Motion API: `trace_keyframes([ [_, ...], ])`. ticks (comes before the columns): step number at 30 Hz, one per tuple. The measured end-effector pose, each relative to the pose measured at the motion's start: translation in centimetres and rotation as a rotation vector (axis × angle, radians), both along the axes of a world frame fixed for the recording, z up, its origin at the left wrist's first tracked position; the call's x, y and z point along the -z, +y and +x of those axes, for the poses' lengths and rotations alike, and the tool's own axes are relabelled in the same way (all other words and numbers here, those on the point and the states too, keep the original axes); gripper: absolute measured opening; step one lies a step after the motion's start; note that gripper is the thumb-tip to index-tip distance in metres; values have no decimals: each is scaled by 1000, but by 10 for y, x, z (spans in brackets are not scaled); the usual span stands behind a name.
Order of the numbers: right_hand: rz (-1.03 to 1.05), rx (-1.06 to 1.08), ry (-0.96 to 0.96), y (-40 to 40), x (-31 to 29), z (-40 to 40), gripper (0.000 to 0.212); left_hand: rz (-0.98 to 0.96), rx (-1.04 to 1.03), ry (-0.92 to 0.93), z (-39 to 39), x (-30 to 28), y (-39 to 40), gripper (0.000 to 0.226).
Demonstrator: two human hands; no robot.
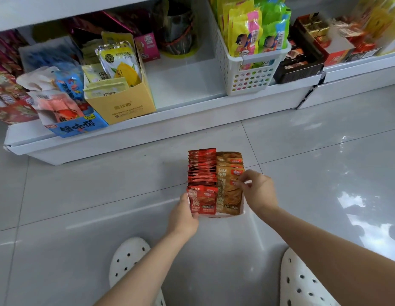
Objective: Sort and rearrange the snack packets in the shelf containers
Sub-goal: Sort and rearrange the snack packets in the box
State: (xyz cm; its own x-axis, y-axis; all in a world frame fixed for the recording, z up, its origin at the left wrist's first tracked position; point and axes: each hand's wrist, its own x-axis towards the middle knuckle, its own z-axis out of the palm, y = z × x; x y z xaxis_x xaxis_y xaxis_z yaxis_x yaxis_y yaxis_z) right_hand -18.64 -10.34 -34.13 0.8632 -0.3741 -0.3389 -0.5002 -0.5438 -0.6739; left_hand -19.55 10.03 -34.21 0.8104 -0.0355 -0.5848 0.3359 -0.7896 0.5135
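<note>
Two white clogs (pixel 128 261), then left hand (pixel 183 217) gripping red packets (pixel 202 173), right hand (pixel 258 191) pinching brown packets (pixel 229 186).

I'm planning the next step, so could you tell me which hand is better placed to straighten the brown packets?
The right hand: its fingers already pinch the front brown packets. The left hand grips the container's red-packet side, steadying it.

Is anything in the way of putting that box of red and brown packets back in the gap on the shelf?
Nothing visible is. Bare floor lies between the box and the shelf gap, which sits open between the yellow carton and white basket.
</note>
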Motion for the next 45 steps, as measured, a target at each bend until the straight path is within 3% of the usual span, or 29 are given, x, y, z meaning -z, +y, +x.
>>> trace_keyframes([
  [5,-22,-63,33,-16,-14,5,13,-81,-5,91,6,-3,-7,38],
  [8,2,-149,32,-28,-47,2,15,-97,-28,86,10,-33,-9,38],
  [11,-6,-212,-34,-37,-103,4,12,-140,-51,52,16,-83,-12,31],
  [16,245,-215,-43,-39,-226,-4,11,-465,-56,45,5,-192,-21,55],
  [23,458,-161,-155,-31,-356,-54,12,-674,46,2,-46,-305,-14,29],
  [29,613,4,-185,-24,-362,-81,14,-758,73,-29,-84,-335,-9,27],
  [33,514,19,-260,-26,-365,-78,10,-788,58,-37,-84,-332,-14,30],
  [40,447,36,-220,-28,-358,-75,18,-752,43,15,-83,-332,-15,30],
  [42,449,25,-225,-28,-358,-74,18,-894,-37,91,-85,-336,-17,35],
  [45,512,-22,-263,-27,-357,-75,16,-1254,-252,441,-86,-344,-26,48],
])
